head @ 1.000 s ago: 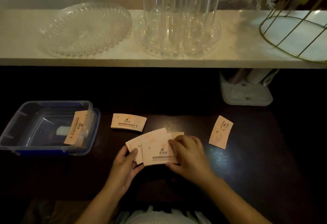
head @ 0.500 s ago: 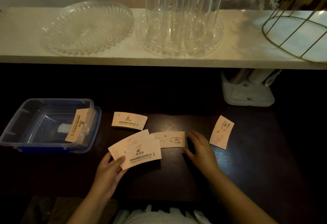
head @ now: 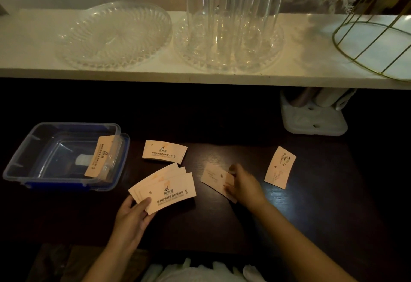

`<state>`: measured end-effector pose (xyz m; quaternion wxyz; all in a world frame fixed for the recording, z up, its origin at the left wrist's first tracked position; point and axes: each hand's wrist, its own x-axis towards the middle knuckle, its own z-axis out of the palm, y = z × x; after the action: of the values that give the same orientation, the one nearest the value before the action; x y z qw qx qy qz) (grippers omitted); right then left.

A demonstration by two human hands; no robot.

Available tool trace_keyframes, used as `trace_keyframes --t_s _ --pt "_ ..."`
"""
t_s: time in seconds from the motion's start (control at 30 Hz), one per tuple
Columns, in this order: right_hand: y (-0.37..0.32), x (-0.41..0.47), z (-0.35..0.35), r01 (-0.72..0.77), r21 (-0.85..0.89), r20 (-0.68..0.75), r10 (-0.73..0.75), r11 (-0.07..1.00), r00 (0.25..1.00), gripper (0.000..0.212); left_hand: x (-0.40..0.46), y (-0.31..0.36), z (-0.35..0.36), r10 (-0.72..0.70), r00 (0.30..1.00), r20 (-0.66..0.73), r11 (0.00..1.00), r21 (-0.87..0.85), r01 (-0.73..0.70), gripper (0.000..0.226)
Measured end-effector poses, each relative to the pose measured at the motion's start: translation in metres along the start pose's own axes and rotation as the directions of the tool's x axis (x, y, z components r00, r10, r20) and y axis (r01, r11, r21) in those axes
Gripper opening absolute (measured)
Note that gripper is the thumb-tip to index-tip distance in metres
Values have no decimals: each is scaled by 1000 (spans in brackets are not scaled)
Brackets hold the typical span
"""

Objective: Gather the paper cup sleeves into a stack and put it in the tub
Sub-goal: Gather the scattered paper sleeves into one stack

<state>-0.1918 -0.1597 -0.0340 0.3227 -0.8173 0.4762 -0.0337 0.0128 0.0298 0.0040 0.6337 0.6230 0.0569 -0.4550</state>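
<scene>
the left hand (head: pixel 131 217) pinched a fanned bundle of sleeves (head: pixel 163 187) by one corner, thumb on top — held out flat, probably to take the next one. the right hand (head: pixel 243 185) gripped a single sleeve (head: pixel 213 178) at its end, thumb and fingers closed on it, apparently lifting it off the dark table (head: pixel 311 215). two more sleeves lay loose: one (head: pixel 164 153) near the tub, another (head: pixel 280 167) well to the right. a further sleeve (head: pixel 100 157) leaned inside the clear tub (head: pixel 29 146) against its right wall — so gathering looked about half done.
</scene>
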Motion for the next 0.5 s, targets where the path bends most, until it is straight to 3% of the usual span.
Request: trace_keyframes --t_s 0.07,0.13,0.23,0.3,0.33,0.43,0.5 --pt "0 -7 -11 -33 205 34 26 978 999 44 0 0 2 -5 1000 -3 1000 0 5 37" --pt "-1 -14 -21 -57 340 37 47 939 998 22 0 1 4 -6 1000 3 1000 3 6 37" --pt "-5 -25 -38 -151 587 133 89 795 987 36 1 3 6 -5 1000 5 1000 6 5 37" --pt "-10 -31 -48 -178 702 204 45 690 978 35 0 4 8 1 1000 3 1000 6 -1 38" --pt "-13 -34 -50 -161 696 202 25 699 979 32 0 5 9 8 1000 6 1000 8 -8 38" --pt "-22 -38 -57 1 466 33 -18 885 999 15 -4 7 15 39 999 23 999 26 -40 32" --pt "-33 -38 -63 151 365 -66 -137 919 988 11 -8 8 21 62 997 52 997 51 -65 28"
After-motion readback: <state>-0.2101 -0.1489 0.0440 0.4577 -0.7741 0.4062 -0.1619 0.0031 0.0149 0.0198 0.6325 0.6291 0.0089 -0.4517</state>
